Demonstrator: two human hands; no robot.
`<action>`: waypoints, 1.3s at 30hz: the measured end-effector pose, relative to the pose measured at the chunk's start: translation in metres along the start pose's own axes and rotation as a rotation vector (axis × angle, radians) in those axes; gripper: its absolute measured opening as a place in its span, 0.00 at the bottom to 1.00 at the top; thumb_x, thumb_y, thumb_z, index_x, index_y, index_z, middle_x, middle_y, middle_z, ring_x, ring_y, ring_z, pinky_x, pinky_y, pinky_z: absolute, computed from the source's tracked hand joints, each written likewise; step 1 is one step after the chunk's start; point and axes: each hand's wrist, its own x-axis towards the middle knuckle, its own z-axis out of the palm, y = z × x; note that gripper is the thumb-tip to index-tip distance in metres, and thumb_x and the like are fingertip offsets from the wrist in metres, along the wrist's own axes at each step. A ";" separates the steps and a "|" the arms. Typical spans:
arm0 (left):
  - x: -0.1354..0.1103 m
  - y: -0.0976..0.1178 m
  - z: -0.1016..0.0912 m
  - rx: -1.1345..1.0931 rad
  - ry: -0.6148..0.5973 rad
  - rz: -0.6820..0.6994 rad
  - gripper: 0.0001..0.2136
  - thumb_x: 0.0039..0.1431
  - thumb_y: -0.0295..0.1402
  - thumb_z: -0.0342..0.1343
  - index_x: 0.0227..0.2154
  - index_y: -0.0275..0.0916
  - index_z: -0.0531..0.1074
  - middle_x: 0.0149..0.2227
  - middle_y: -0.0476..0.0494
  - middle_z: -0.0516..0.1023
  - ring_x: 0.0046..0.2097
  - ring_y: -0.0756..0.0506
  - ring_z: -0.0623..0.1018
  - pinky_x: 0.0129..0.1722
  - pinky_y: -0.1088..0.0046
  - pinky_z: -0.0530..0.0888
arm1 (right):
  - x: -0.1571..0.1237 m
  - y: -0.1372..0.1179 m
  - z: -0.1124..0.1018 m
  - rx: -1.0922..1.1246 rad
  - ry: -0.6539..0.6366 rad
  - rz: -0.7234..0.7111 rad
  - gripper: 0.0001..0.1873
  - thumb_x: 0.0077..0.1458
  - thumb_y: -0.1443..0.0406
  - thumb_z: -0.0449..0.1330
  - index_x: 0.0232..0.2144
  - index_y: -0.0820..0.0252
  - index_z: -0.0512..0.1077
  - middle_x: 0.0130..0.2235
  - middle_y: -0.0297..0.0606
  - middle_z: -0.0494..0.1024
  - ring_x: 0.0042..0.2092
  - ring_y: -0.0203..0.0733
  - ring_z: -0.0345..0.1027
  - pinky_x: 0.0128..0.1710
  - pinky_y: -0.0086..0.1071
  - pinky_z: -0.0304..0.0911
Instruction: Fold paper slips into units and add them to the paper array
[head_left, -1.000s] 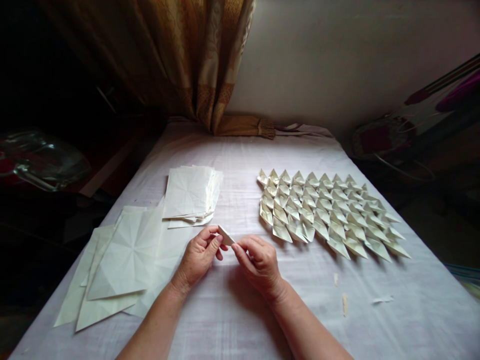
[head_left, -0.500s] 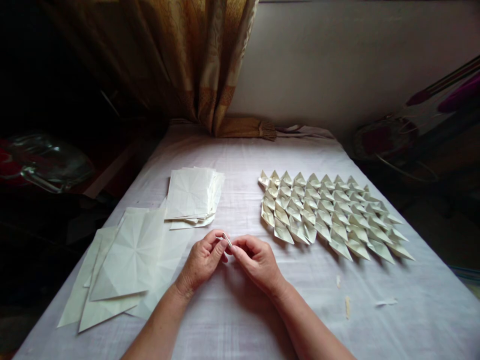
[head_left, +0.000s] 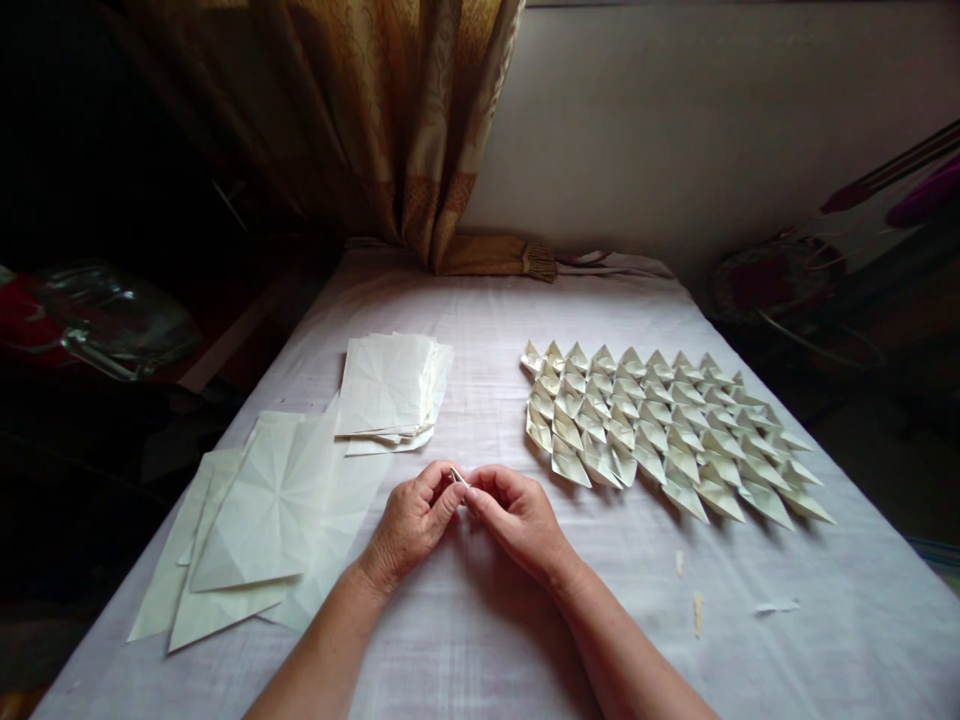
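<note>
A: Nearest the camera first. Hands?

B: Both over the near middle of the table (head_left: 480,640), which has a white cloth on it. The left hand (head_left: 412,520) and right hand (head_left: 517,515) meet fingertip to fingertip. Both are curled nearly closed, and each pinches the same small folded paper (head_left: 457,476) between thumb and forefinger.

A: Position of the paper?

B: Held just above the cloth, between the two hands. Only a thin pale edge shows; the rest is hidden by the fingers. Its shape cannot be made out.

A: Right of the hands?

B: A few paper scraps (head_left: 699,612) lie loose on the cloth, well apart from the right hand.

A: Left?

B: Large sheets (head_left: 262,510), creased in a star pattern, overlap one another flat near the left edge. Behind them is a stack (head_left: 390,385) of smaller creased sheets, slightly fanned.

A: Further back, right side?

B: Folded pieces (head_left: 660,430), pointed and cream-coloured, lie in close rows that overlap like scales. The nearest corner is near the right hand but not touching it.

A: Far end?

B: A brown curtain (head_left: 420,120) hangs down to the table's back edge, with a pale wall (head_left: 712,120) beside it. A glass jar (head_left: 112,320) sits in the dark off the table at left.
</note>
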 end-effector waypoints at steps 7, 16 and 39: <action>-0.004 0.001 0.007 0.229 0.083 0.045 0.12 0.61 0.34 0.48 0.45 0.41 0.71 0.34 0.47 0.81 0.33 0.47 0.79 0.37 0.74 0.73 | -0.002 0.001 0.002 -0.264 0.152 -0.218 0.08 0.59 0.64 0.55 0.36 0.59 0.74 0.29 0.35 0.78 0.28 0.35 0.70 0.29 0.25 0.64; -0.008 -0.002 0.018 0.200 0.228 -0.026 0.17 0.58 0.29 0.45 0.50 0.41 0.67 0.38 0.44 0.81 0.37 0.45 0.81 0.38 0.69 0.75 | -0.002 0.010 0.005 -0.288 0.242 -0.355 0.16 0.55 0.72 0.52 0.41 0.55 0.76 0.35 0.36 0.81 0.34 0.37 0.75 0.35 0.27 0.69; -0.006 0.004 0.014 -0.172 0.152 -0.149 0.06 0.51 0.30 0.51 0.33 0.40 0.68 0.29 0.50 0.77 0.31 0.48 0.79 0.33 0.74 0.73 | -0.002 0.003 0.007 0.012 0.224 -0.044 0.05 0.52 0.63 0.60 0.31 0.58 0.69 0.25 0.31 0.73 0.25 0.34 0.66 0.25 0.26 0.63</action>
